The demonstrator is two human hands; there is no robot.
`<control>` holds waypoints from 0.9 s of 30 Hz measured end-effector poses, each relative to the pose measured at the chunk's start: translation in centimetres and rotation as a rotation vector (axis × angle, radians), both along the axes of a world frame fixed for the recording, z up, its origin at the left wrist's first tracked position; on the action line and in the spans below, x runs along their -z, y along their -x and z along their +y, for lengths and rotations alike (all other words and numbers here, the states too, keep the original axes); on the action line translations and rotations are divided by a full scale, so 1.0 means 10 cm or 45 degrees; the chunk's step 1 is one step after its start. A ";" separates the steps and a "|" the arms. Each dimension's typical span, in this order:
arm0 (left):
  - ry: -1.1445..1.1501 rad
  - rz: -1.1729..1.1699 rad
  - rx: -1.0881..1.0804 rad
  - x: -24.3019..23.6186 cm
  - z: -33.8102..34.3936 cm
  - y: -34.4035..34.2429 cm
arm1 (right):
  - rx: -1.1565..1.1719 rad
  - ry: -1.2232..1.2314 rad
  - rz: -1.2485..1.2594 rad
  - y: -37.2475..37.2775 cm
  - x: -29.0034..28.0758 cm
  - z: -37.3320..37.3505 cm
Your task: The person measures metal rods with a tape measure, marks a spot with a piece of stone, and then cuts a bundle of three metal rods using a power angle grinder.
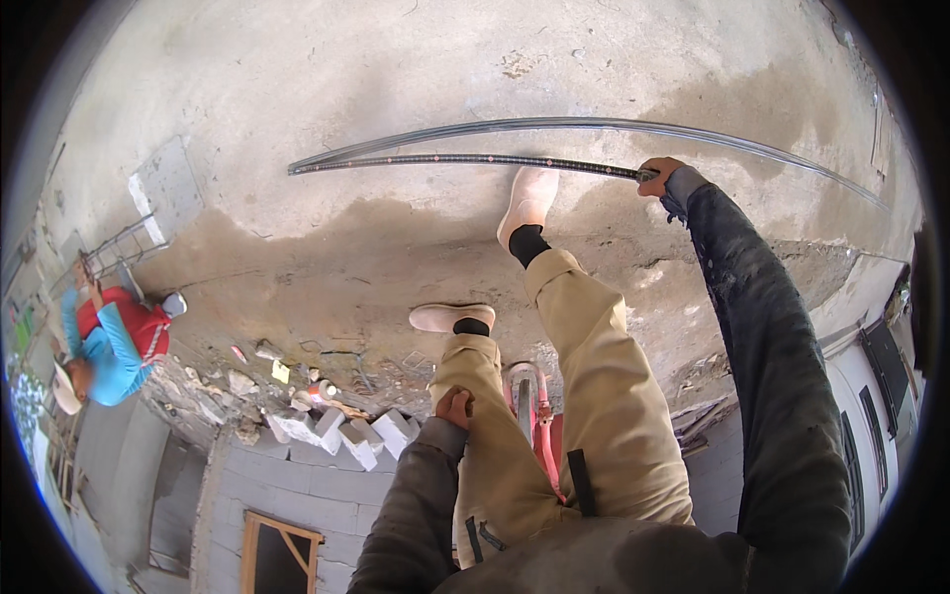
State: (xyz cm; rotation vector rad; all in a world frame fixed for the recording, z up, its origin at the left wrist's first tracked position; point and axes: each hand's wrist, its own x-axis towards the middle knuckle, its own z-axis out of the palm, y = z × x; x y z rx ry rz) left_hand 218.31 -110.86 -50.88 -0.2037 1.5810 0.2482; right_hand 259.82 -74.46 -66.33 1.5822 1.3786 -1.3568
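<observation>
My right hand [660,175] is closed round the near-side end of a tape measure, whose case is mostly hidden in my fingers. Its dark blade [435,159], dotted with red marks, runs out to the left just above the concrete floor. Beyond it lie long thin grey metal strips [554,123], which meet the blade's far end at the left. My left hand [455,407] hangs by my left knee with its fingers curled; whether anything is in them is hidden. My right foot [530,198] stands close to the blade.
A person [114,342] in blue sleeves, a red vest and a hat crouches at the left. Grey blocks [361,436] and rubble lie along the near left edge. A red metal frame [544,416] shows between my legs. A wooden-framed opening [280,554] is at the lower left.
</observation>
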 end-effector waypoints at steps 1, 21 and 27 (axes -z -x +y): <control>-0.016 -0.017 -0.081 0.02 0.17 -0.09 | 0.010 0.024 0.004 -0.14 -0.04 0.02; -0.508 0.164 0.573 0.23 0.26 -1.66 | 0.013 -0.064 -0.050 -3.14 -1.14 0.05; -0.205 0.155 0.647 -0.15 -0.59 -2.22 | 0.100 -0.291 -0.086 -3.84 -1.52 -0.11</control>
